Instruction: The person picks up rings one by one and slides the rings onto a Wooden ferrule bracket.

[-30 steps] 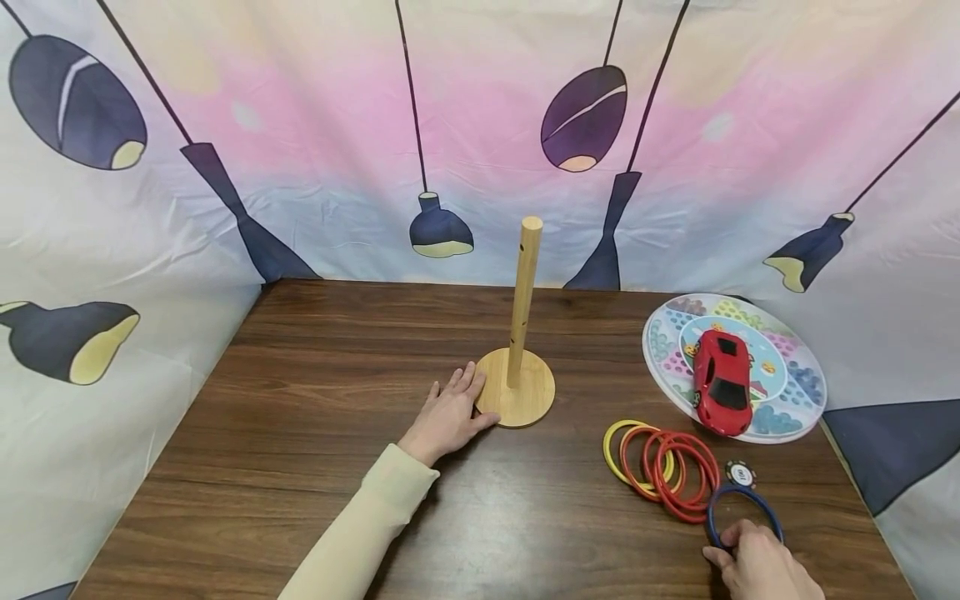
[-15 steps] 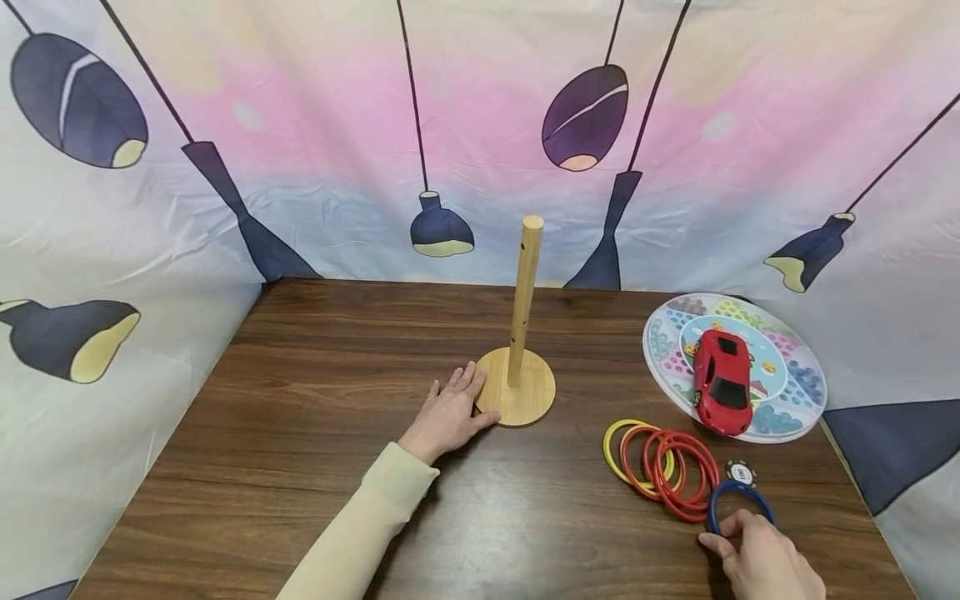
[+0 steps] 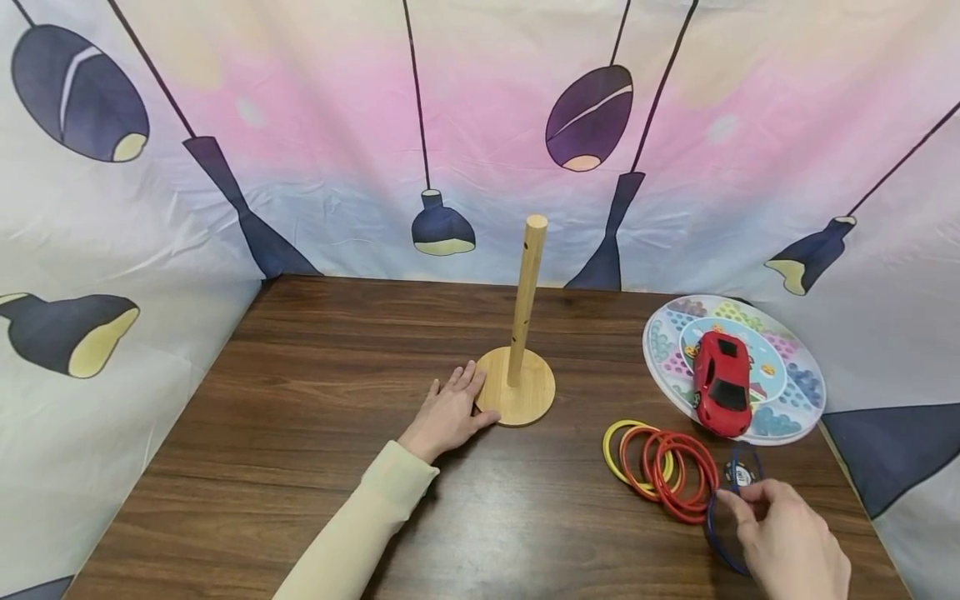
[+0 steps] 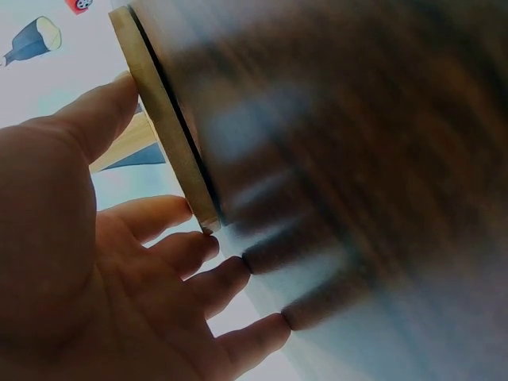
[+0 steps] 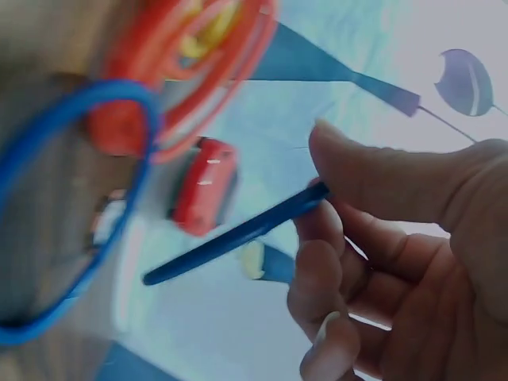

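Observation:
My right hand [image 3: 795,533] pinches a blue ring [image 5: 230,248] between thumb and fingers, tilted almost edge-on in the right wrist view. A second blue ring [image 5: 147,171] lies below it on the table. My left hand [image 3: 442,421] rests at the left side of a wooden stand's round base [image 3: 532,404], from which an upright wooden post [image 3: 527,292] rises. In the left wrist view, the thumb [image 4: 103,119] and index finger touch the base's rim, while other fingertips reach the tabletop.
Red and yellow rings [image 3: 686,475] overlap in a pile left of my right hand. A poker chip [image 3: 742,474] lies just beyond that hand. Behind stands a red toy car [image 3: 722,379] on a patterned round board [image 3: 806,392]. A printed cloth [image 3: 337,167] hangs along the table's back.
My right hand has lifted one blue ring and tilted it, shifting a little right; another blue ring now shows beneath it. The left hand stays at the base.

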The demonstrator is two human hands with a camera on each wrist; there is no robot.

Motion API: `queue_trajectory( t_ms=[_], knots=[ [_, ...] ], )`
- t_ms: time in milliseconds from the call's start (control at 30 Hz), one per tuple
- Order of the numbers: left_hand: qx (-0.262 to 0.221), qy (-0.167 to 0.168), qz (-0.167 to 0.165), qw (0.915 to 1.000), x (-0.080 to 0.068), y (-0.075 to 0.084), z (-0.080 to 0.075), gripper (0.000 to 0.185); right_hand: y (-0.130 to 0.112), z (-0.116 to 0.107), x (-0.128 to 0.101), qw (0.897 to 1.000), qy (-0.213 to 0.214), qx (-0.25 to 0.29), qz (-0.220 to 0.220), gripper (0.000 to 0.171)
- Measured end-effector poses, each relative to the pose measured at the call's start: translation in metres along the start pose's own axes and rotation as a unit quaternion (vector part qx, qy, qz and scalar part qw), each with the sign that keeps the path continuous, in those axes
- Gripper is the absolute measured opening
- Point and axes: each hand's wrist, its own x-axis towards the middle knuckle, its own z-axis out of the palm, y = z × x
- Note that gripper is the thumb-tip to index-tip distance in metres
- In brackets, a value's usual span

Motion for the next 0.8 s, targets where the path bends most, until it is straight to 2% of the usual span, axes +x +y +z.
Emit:
queue_trajectory(
  t_ms=[133,233,300,367,500,633,700,800],
  knots=[
    [-0.006,-0.001,0.001,1.0,-0.001,0.0,-0.001,0.078,-0.021,-0.01,0.003,0.993,0.095,0.034,-0.057,0.024],
    [-0.007,0.001,0.001,1.0,-0.001,0.0,-0.001,0.078,-0.039,-0.017,0.007,0.974,0.18,0.07,-0.116,0.021],
    [-0.006,0.002,0.0,1.0,-0.001,0.0,-0.001,0.078,-0.052,-0.022,0.012,0.952,0.234,0.11,-0.163,0.02],
    [-0.005,0.003,0.0,1.0,-0.001,0.0,-0.001,0.078,-0.065,-0.027,0.017,0.926,0.278,0.153,-0.206,0.019],
    [-0.001,0.001,-0.001,1.0,0.0,0.0,0.0,0.078,-0.094,-0.035,0.025,0.871,0.316,0.265,-0.268,0.018],
    [0.002,0.001,-0.003,1.0,0.001,0.0,0.0,0.078,-0.128,-0.04,0.032,0.822,0.339,0.329,-0.317,0.016],
    [0.003,0.0,-0.004,1.0,0.001,0.0,0.0,0.078,-0.144,-0.043,0.035,0.808,0.342,0.337,-0.343,0.016],
    [0.004,0.0,-0.003,1.0,0.001,0.001,-0.001,0.078,-0.165,-0.048,0.038,0.794,0.34,0.343,-0.369,0.017]
  ],
)
